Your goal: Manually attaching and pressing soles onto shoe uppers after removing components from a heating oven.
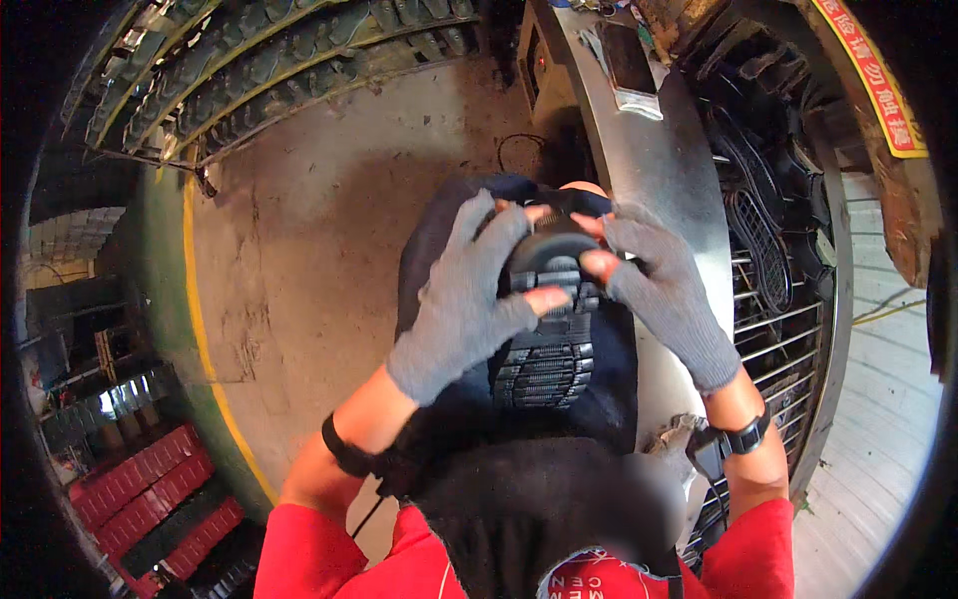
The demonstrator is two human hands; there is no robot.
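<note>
A black rubber shoe sole (547, 374) lies over my dark-clad lap, its ridged tread facing up. Whether an upper is attached beneath it I cannot tell. My left hand (474, 275), in a grey glove with bare fingertips, grips the sole's far end from the left, thumb across the tread and fingers over the far edge. From the other side my right hand (649, 275), gloved alike, holds the same rounded end between thumb and fingers. Its thumb is slightly blurred.
A metal worktop (689, 190) runs along my right, with a dark flat object (629, 65) on it. Beyond it, a barred rack (778, 344) holds black soles (760, 250). Shelves of dark shoe-shaped pieces (299, 60) stand far left; red ridged pieces (145, 484) are at lower left.
</note>
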